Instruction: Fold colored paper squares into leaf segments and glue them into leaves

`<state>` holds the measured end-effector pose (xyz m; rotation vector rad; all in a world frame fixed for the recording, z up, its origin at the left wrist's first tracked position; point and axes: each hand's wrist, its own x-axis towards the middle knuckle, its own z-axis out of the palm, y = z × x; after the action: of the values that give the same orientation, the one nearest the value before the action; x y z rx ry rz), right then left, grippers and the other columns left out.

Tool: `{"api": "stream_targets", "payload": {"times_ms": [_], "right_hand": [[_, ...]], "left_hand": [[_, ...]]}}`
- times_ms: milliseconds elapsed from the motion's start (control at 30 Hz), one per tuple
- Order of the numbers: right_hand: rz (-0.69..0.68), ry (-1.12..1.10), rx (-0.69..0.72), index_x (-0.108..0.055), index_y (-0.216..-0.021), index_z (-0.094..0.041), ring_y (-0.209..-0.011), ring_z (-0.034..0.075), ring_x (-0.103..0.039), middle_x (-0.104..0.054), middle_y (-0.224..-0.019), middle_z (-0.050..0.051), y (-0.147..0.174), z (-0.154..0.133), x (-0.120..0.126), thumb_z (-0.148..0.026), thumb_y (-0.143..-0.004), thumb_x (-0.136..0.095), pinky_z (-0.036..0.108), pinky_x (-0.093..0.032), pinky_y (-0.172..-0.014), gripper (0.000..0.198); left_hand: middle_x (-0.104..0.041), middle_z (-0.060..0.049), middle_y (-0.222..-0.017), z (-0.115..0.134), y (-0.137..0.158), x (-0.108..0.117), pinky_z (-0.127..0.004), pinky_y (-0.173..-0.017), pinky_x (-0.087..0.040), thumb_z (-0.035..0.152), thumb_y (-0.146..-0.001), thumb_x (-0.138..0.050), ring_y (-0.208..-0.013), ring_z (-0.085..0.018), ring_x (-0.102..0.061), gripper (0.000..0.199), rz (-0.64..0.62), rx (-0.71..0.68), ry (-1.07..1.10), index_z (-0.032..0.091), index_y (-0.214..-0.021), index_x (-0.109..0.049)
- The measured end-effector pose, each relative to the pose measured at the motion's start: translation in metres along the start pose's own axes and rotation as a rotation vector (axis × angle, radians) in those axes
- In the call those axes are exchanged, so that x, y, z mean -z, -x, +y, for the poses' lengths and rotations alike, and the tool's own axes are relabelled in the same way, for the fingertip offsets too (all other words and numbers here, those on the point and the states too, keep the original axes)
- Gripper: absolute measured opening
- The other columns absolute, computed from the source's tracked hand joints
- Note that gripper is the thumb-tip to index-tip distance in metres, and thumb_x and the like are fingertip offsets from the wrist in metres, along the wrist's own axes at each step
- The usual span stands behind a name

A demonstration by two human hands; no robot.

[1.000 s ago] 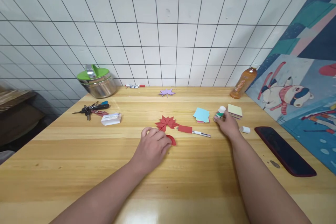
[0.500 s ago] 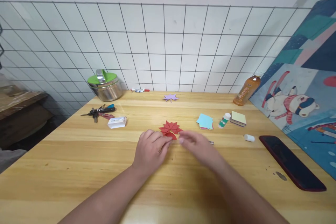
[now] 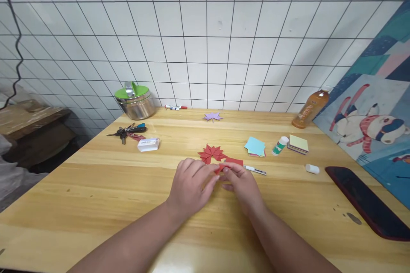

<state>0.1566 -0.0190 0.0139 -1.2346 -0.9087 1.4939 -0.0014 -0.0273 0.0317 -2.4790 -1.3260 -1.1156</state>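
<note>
Between the fingertips of my left hand (image 3: 194, 181) and my right hand (image 3: 240, 181) is a small piece of red paper (image 3: 220, 168), pinched from both sides and partly covered by the fingers. Just beyond it, a pointed red folded-paper leaf (image 3: 211, 152) lies on the wooden table (image 3: 134, 204). Behind my right hand lies a flat red paper piece (image 3: 234, 161). A slim white-and-grey cutter or pen (image 3: 255, 170) sticks out to its right; I cannot tell which.
A purple paper leaf (image 3: 213, 116) and markers (image 3: 176, 107) lie at the back. Leftward are a green-lidded pot (image 3: 137, 104), keys (image 3: 126, 131) and a white box (image 3: 148, 144). Rightward are blue paper squares (image 3: 255, 146), a glue stick (image 3: 279, 146), sticky notes (image 3: 297, 144), a bottle (image 3: 310, 110) and a phone (image 3: 368, 200).
My right hand has come in to pinch the red paper together with the left. The flat red piece and more of the slim tool now show, and the whole view has shifted slightly.
</note>
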Motion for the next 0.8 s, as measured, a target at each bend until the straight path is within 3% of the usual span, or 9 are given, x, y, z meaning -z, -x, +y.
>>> {"api": "stream_targets", "payload": {"times_ms": [133,267,400,567,800], "right_hand": [[-0.049,0.181,-0.019,-0.064,-0.083,-0.019,-0.066,0.014,-0.061,-0.067,-0.077,0.0,-0.002,0.001,0.002,-0.039,-0.068,-0.062,0.022,-0.046,-0.054,0.025],[-0.06,0.253,-0.005,-0.062,-0.08,-0.02,-0.07,0.016,-0.063,-0.066,-0.073,0.0,-0.001,0.002,-0.002,-0.034,-0.068,-0.059,0.023,-0.047,-0.053,0.019],[-0.022,0.21,-0.013,-0.059,-0.079,-0.02,-0.073,0.017,-0.063,-0.064,-0.073,0.001,-0.002,0.001,-0.002,-0.033,-0.066,-0.06,0.022,-0.048,-0.053,0.019],[-0.033,0.086,-0.083,-0.061,-0.083,-0.018,-0.065,0.014,-0.06,-0.065,-0.077,0.002,-0.004,0.0,0.001,-0.038,-0.061,-0.066,0.021,-0.048,-0.048,0.03],[-0.005,0.124,-0.102,-0.061,-0.075,-0.018,-0.067,0.016,-0.062,-0.063,-0.075,0.002,-0.003,0.002,0.002,-0.043,-0.059,-0.069,0.023,-0.049,-0.047,0.031]], "left_hand": [[-0.063,-0.005,-0.091,-0.003,-0.004,0.002,-0.035,-0.078,-0.038,0.031,-0.079,-0.057,-0.088,-0.021,-0.052,0.026,-0.03,0.057,0.036,0.021,-0.103,-0.06],[-0.064,-0.003,-0.086,-0.009,-0.009,0.001,-0.035,-0.076,-0.038,0.029,-0.081,-0.053,-0.085,-0.02,-0.054,0.015,-0.12,0.097,0.052,0.024,-0.089,-0.065],[-0.066,-0.002,-0.082,-0.013,-0.007,-0.005,-0.031,-0.074,-0.041,0.027,-0.082,-0.05,-0.079,-0.018,-0.057,0.015,-0.213,0.23,0.225,0.022,-0.082,-0.065],[-0.068,-0.001,-0.079,-0.017,-0.005,-0.012,-0.027,-0.071,-0.046,0.029,-0.081,-0.051,-0.076,-0.016,-0.061,0.017,-0.24,0.466,0.507,0.02,-0.078,-0.065],[-0.068,-0.002,-0.079,-0.02,-0.009,-0.011,-0.027,-0.074,-0.046,0.033,-0.078,-0.055,-0.078,-0.017,-0.061,0.018,-0.227,0.596,0.611,0.018,-0.077,-0.065]]}}
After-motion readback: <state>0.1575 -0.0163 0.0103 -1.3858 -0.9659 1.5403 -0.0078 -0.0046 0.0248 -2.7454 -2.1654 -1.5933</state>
